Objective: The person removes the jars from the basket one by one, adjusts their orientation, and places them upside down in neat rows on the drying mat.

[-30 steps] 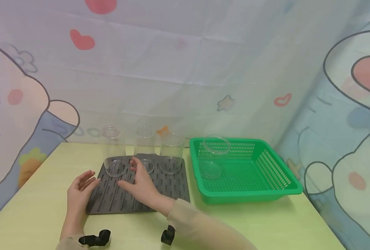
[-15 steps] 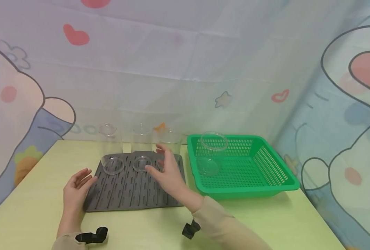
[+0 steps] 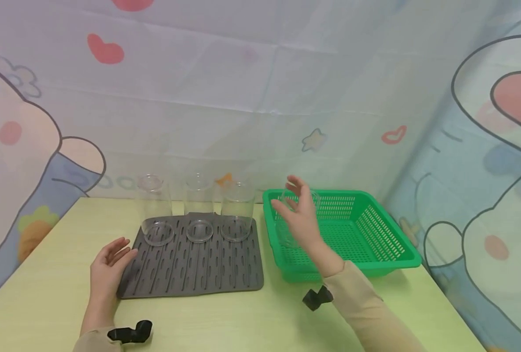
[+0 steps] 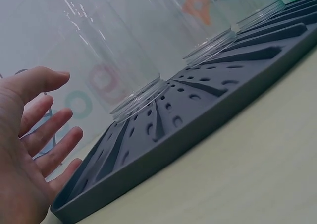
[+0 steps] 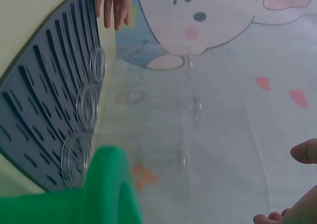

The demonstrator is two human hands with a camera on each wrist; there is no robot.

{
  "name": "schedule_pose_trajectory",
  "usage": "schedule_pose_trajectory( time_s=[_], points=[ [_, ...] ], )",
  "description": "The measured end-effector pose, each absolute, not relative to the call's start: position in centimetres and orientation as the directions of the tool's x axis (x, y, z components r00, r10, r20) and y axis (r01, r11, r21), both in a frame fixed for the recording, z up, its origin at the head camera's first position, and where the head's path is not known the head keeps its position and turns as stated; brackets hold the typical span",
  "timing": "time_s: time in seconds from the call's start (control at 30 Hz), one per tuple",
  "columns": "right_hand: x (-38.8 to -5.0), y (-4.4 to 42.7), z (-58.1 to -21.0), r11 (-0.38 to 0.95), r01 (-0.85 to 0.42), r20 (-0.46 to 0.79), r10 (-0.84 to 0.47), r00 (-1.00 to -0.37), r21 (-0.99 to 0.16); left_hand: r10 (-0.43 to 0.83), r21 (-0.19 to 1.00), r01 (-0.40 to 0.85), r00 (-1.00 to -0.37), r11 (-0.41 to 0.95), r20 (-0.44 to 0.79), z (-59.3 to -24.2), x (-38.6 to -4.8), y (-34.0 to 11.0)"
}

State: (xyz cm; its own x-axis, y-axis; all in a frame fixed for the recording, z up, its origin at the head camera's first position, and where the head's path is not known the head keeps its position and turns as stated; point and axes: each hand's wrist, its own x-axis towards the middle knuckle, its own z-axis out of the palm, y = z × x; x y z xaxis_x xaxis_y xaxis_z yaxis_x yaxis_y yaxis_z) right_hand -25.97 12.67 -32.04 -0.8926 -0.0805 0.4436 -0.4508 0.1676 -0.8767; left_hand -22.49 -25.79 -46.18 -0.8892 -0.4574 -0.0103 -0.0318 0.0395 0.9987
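Three tall clear plastic cups stand in a row, their wider rims down, on the back of a dark grey slotted mat [image 3: 190,274]: a left cup [image 3: 154,208], a middle cup [image 3: 200,203] and a right cup [image 3: 238,205]. A fourth clear cup [image 3: 288,238] stands rim up in the green basket [image 3: 388,264], partly hidden behind my right hand [image 3: 303,217]. That hand is over the basket's left side, thumb and fingers spread with nothing between them. My left hand [image 3: 106,269] rests by the mat's left edge, fingers loosely bent and holding nothing.
The perforated basket is right of the mat on a pale yellow-green table [image 3: 207,322]. A cartoon-printed curtain [image 3: 225,98] hangs close behind the table and along its sides. Each wrist carries a black camera mount.
My right hand has moved right, from in front of the mat's cups to the cup in the basket. My left hand has stayed by the mat. The cups have not moved.
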Motion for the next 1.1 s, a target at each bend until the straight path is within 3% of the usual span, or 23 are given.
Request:
schedule_pose_trajectory(
  time_s=[0.33, 0.67, 0.83, 1.1],
  points=[
    [-27.6, 19.4, -30.2, 0.262, -0.297, 0.307, -0.006, -0.952, -0.918, -0.445, 0.993, -0.057, -0.896, 0.105, -0.004, -46.0, -22.8, -25.7],
    [-31.7, 23.0, -31.5, 0.437, -0.134, 0.097, -0.106, -0.990, -0.889, -0.452, 0.992, -0.072, -0.892, 0.100, -0.020, -46.1, -22.6, -25.6],
    [-33.6, 24.6, -32.3, 0.483, -0.072, -0.037, -0.212, -0.977, -0.873, -0.453, 0.992, -0.066, -0.892, 0.107, -0.011, -46.1, -22.6, -25.6],
    [-35.6, 26.7, -33.5, 0.493, -0.005, -0.206, -0.371, -0.906, -0.870, -0.447, 0.991, -0.061, -0.895, 0.121, 0.000, -46.3, -22.6, -25.5]
  ],
)
